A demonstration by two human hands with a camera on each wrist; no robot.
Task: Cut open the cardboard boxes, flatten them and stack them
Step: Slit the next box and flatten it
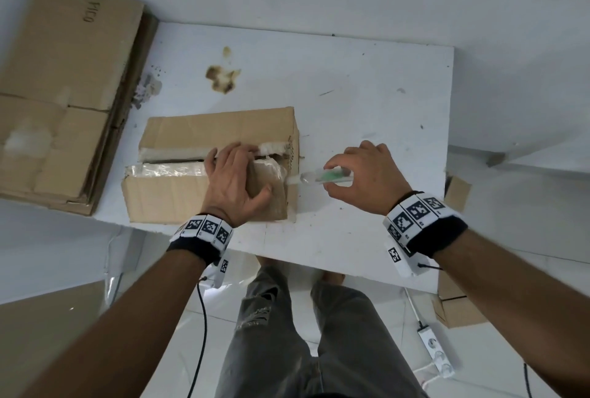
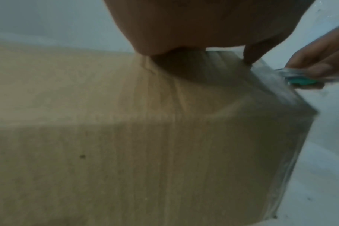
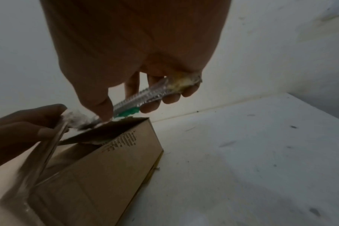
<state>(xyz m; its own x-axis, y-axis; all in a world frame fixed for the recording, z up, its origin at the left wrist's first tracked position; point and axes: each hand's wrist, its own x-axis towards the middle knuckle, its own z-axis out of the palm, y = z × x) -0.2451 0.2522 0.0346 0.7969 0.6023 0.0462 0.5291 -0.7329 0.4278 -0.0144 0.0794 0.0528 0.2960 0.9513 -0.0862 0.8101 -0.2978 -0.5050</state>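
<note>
Head view: on the white desk (image 1: pixel 367 94) sits the cardboard box (image 1: pixel 178 193), its top seam split. Left hand (image 1: pixel 234 182) lies palm-down, fingers spread, pressing the near flap. Right hand (image 1: pixel 364 176), knuckles up, grips a clear utility knife (image 1: pixel 322 178) at the box's right end.

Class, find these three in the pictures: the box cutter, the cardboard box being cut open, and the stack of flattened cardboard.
box cutter (image 3: pixel 139 97): right wrist view, on its clear ridged handle.
cardboard box (image 1: pixel 220 124): head view, on the far top flap.
stack of flattened cardboard (image 1: pixel 64 56): head view, on the top sheet's bare face.
</note>
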